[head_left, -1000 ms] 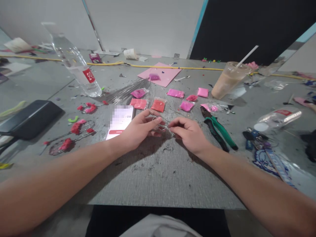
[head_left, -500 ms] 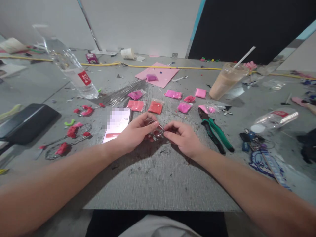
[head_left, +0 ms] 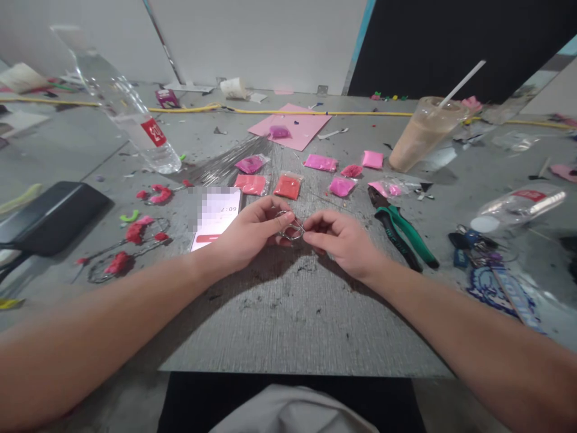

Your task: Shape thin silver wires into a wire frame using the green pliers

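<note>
Between my hands is a small loop of twisted silvery wire [head_left: 294,231], held just above the table. My left hand [head_left: 255,225] pinches its left side between thumb and fingers. My right hand [head_left: 338,239] has thumb and forefinger closed on the wire at its right side. A lit phone [head_left: 219,210] lies beside my left hand, partly covered by it. Green-handled pliers [head_left: 401,228] rest to the right of my right hand. Beyond my fingers are packets of red clay [head_left: 288,185] and pink clay [head_left: 342,186]. The fingertips partly hide the wire.
Wire pieces with red clay [head_left: 135,231] lie at left, near a black power bank [head_left: 56,216]. A tall water bottle [head_left: 157,141] stands behind them, beside a bundle of straight wires [head_left: 225,159]. At right are an iced drink [head_left: 417,138], a lying bottle [head_left: 518,207] and keychains [head_left: 500,288].
The wire end between my hands has shifted, and the loop now shows more openly between the fingertips. Both hands keep their pinch. The whole view has tilted slightly downward.
</note>
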The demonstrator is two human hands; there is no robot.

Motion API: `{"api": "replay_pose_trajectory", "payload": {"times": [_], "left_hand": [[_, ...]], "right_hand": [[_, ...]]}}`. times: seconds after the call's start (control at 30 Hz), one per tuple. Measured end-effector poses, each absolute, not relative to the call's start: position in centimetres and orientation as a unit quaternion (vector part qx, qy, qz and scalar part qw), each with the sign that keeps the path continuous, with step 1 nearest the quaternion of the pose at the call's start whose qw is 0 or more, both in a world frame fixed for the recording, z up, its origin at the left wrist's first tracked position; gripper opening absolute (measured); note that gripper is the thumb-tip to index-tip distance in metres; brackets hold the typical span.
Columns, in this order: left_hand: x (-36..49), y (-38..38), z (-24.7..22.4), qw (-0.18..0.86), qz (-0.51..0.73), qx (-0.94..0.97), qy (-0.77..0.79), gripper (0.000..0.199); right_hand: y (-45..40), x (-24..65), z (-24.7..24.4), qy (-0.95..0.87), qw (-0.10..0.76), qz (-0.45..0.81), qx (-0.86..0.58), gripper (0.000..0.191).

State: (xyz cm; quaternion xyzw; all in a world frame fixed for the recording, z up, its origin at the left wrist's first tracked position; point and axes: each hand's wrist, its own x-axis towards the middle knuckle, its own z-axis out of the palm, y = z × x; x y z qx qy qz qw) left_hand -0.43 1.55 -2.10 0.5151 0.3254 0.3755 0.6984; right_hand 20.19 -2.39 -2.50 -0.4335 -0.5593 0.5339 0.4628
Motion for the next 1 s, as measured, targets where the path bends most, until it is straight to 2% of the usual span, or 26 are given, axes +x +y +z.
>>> {"api": "replay_pose_trajectory", "payload": {"times": [0.3,0.53,1.0], "left_hand": [[-0.04,1.49,-2.03,0.744,0.406,0.439,0.296,0.02],[0.06,1.03,-1.72,0.755,0.426,0.425,0.26,0.018],[-0.31,0.87,-1.52,0.773,0.405,0.434,0.225,0.019]], "right_hand": [[-2.51,20.19,-2.5,-0.52,0.472,0.552,-0.449,0.016],[-2.31,19.95,-2.46,-0.442,0.518,0.623,-0.385,0.024],[-2.12,20.39,-1.83,-0.41,0.485,0.69,-0.348,0.036]]}}
